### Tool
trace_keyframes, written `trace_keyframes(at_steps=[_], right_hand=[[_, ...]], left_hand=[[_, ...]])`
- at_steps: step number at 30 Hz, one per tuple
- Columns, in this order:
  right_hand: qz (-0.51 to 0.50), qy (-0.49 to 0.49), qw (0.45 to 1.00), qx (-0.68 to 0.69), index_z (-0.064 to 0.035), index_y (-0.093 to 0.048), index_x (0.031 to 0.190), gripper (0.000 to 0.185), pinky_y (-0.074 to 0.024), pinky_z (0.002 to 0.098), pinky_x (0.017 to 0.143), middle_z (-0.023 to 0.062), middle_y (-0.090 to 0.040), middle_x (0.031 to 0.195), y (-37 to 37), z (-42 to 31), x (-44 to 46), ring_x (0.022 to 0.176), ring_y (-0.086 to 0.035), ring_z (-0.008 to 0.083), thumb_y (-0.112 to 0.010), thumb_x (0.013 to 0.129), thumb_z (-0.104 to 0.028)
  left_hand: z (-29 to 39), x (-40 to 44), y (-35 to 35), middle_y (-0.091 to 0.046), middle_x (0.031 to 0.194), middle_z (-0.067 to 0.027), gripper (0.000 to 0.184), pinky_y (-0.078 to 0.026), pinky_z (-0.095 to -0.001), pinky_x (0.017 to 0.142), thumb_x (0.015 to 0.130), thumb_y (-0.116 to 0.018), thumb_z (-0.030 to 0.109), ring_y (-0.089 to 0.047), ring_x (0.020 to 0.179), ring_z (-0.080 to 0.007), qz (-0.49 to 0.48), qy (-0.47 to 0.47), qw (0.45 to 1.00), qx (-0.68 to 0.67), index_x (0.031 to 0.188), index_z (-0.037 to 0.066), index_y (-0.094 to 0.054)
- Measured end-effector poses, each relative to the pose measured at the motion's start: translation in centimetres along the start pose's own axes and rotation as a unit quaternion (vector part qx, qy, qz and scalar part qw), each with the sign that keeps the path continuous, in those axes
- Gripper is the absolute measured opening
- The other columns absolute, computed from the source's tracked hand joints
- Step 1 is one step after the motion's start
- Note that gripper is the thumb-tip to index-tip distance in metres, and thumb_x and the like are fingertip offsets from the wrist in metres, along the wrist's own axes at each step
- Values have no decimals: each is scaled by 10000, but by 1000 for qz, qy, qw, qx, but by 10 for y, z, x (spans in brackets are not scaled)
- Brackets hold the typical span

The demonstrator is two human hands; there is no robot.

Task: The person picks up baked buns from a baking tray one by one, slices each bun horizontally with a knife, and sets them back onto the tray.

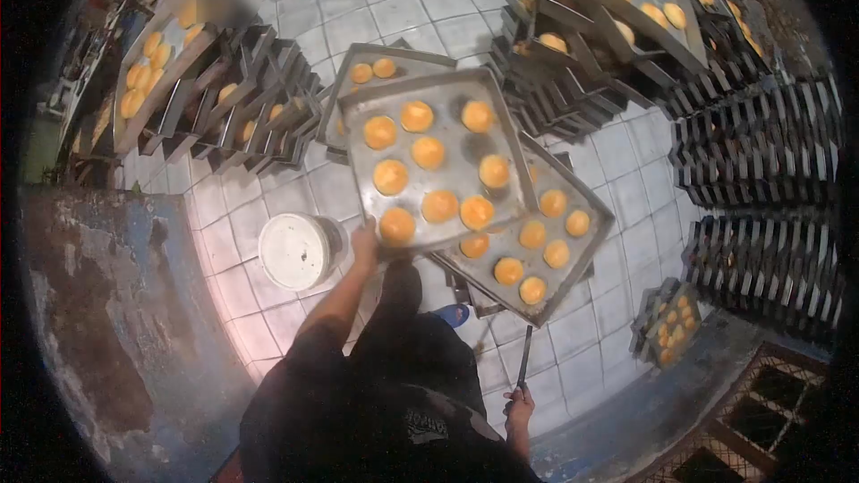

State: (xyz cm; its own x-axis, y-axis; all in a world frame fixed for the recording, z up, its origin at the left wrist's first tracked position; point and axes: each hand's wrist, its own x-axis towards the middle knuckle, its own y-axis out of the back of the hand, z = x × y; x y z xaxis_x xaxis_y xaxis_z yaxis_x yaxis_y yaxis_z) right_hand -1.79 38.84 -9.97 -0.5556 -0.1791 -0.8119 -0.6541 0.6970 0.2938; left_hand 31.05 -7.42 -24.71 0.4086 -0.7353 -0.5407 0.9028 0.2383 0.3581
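My left hand (364,247) grips the near left corner of a metal baking tray (456,139), its fingers partly hidden by the rim. Round golden buns (428,153) lie spread over the tray, with darker marks on the bare metal. Low at my side, my right hand (519,404) is wrapped around a long, thin, flat dark tool (526,358) that points away from me. Beneath and to the right of the held tray is a second tray of buns (573,255). Another tray with buns (414,63) shows behind it.
Stacked trays (259,103) stand at the left and more stacks (573,80) at the back right. Dark racked trays (761,143) line the right. A white lidded bucket (293,252) sits on the tiled floor (255,295). One small-looking bun tray (671,326) is at lower right.
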Motion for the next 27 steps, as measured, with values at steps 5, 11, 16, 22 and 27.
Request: trace_keyframes(at_steps=[5,11,16,22,27], right_hand=[[-29,-34,998,-49,-54,-541,1391,395,-330,247,361,82,-665,756,-55,-20,7,400,-392,56,-579,1035,-220],[-4,-68,996,-48,-50,-545,1406,433,-312,244,371,88,-656,747,-112,-52,-11,416,-404,60,-592,1028,-256],[23,-97,992,-82,-29,-572,1357,465,-328,247,390,92,-680,784,-125,-40,-31,426,-421,55,-632,1014,-337],[71,-19,996,-46,-49,-628,1141,302,-436,278,500,52,-689,793,-131,-17,-57,538,-528,97,-622,1019,-325],[60,-10,997,-48,-90,-548,1149,334,-434,253,551,43,-655,825,-98,44,-76,623,-532,91,-604,1026,-396]], left_hand=[[51,144,12,-697,951,-234,575,-476,-457,790,933,-625,398,-634,865,-298,39,30,999,-7,1039,-166,-663],[78,252,-16,-666,862,-167,507,-491,-439,724,932,-626,322,-633,805,-272,44,27,996,-68,1011,-178,-645],[42,320,-34,-658,1011,-152,536,-507,-411,816,944,-631,389,-641,943,-272,23,93,990,-106,1114,-119,-641],[17,318,-26,-630,1195,-142,512,-533,-407,856,974,-622,382,-653,1010,-290,-53,122,971,-200,1253,-45,-594],[48,271,-23,-618,1252,-145,477,-484,-378,974,999,-626,315,-629,1088,-284,-54,38,997,-31,1319,-36,-577]])
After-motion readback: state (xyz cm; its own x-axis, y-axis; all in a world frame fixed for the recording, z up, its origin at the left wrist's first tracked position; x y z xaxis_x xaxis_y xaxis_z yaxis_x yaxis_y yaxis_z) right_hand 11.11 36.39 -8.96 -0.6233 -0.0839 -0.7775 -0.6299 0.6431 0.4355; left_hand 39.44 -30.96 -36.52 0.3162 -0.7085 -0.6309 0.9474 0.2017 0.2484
